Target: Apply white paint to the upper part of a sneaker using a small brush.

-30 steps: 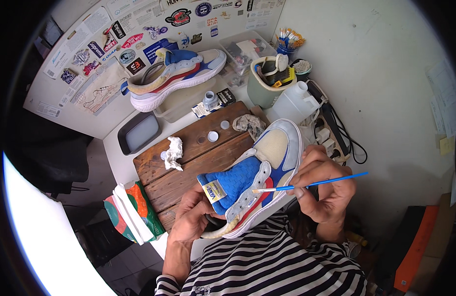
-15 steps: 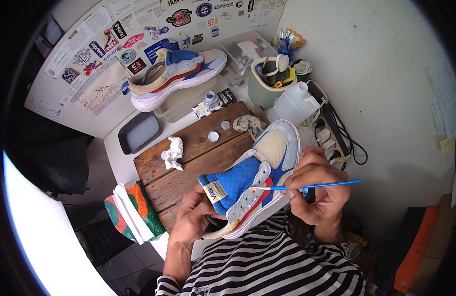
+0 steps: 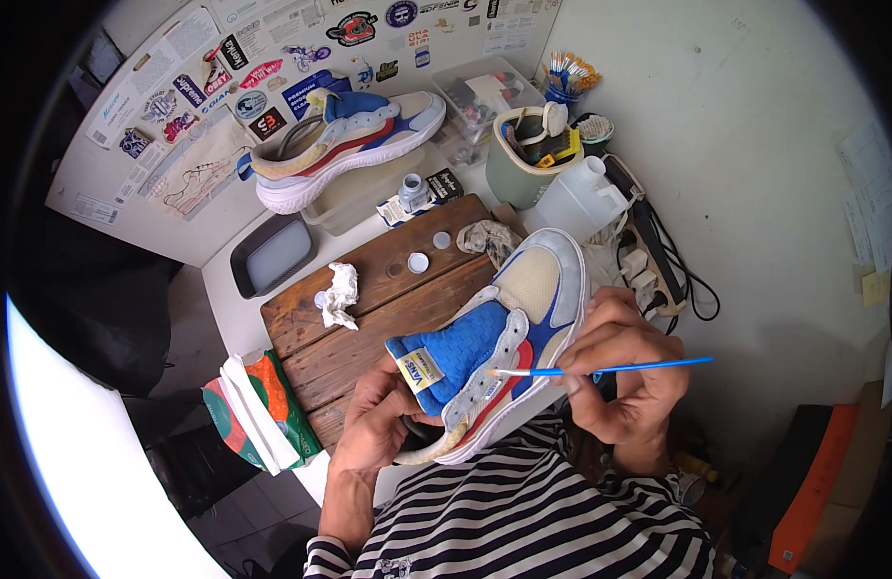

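My left hand (image 3: 373, 425) grips the heel of a multicoloured sneaker (image 3: 528, 289) with a blue tongue, tilted toe up over a wooden board (image 3: 335, 352). My right hand (image 3: 624, 381) is closed round a thin blue paintbrush (image 3: 672, 362), its bristle tip at the pale eyelet strip beside the tongue. Beyond the sneaker lie crumpled white paper (image 3: 342, 294), a small white cap (image 3: 418, 261) and a crumpled cloth (image 3: 489, 234). An open grey bottle (image 3: 413, 196) stands behind the board.
A second sneaker (image 3: 349, 145) rests on a clear container at the back. A dark tray (image 3: 270, 256) and tissue pack (image 3: 262, 415) sit left. At right are brushes in a cup (image 3: 566, 82), a green bin (image 3: 528, 145), a jug (image 3: 576, 203) and a power strip with cables (image 3: 658, 270).
The brush in my right hand moved slightly left and stays at the eyelet strip. The sneaker in my left hand shows only a very slight shift.
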A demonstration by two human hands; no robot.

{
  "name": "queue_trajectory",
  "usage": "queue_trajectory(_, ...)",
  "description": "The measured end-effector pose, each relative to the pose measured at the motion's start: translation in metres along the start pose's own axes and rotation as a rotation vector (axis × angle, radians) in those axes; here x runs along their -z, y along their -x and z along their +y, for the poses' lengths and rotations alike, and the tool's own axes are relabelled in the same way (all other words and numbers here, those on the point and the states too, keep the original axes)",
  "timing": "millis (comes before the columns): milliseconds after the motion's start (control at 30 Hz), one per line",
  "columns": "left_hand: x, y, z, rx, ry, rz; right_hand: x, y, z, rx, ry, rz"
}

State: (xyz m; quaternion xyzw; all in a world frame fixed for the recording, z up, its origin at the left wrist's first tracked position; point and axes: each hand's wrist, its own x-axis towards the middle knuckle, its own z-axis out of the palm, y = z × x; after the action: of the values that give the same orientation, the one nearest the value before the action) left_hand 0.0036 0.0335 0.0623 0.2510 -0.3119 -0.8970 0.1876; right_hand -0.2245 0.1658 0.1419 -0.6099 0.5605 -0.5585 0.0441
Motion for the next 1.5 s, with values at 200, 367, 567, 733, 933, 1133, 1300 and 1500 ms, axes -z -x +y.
queue_trajectory(200, -0.001, 0.003, 0.0, -0.009, 0.01, 0.007, 0.002, 0.0, 0.007, 0.016, 0.043, -0.005)
queue_trajectory(367, 0.001, 0.002, -0.001, -0.004, 0.005, 0.015, -0.006, 0.001, 0.001, 0.023, 0.032, -0.04)
queue_trajectory(567, -0.001, 0.003, -0.001, -0.008, -0.023, 0.068, -0.003, 0.003, 0.002, 0.004, 0.068, -0.008)
queue_trajectory(733, -0.001, 0.001, 0.0, -0.021, -0.027, 0.046, -0.001, 0.002, 0.006, 0.01, 0.122, -0.012)
queue_trajectory(933, 0.0, 0.001, -0.001, -0.017, 0.032, 0.055, -0.006, 0.003, -0.001, 0.033, 0.066, -0.074)
queue_trajectory(1133, 0.003, 0.002, -0.003, -0.013, 0.027, 0.074, -0.007, 0.004, -0.001, 0.009, 0.018, -0.074)
queue_trajectory(1300, 0.007, 0.004, -0.002, 0.007, 0.032, 0.101, -0.004, 0.005, 0.011, 0.004, 0.08, -0.037)
queue_trajectory(1500, 0.009, 0.007, 0.004, 0.012, 0.038, 0.091, -0.008, -0.002, 0.023, -0.007, -0.013, -0.061)
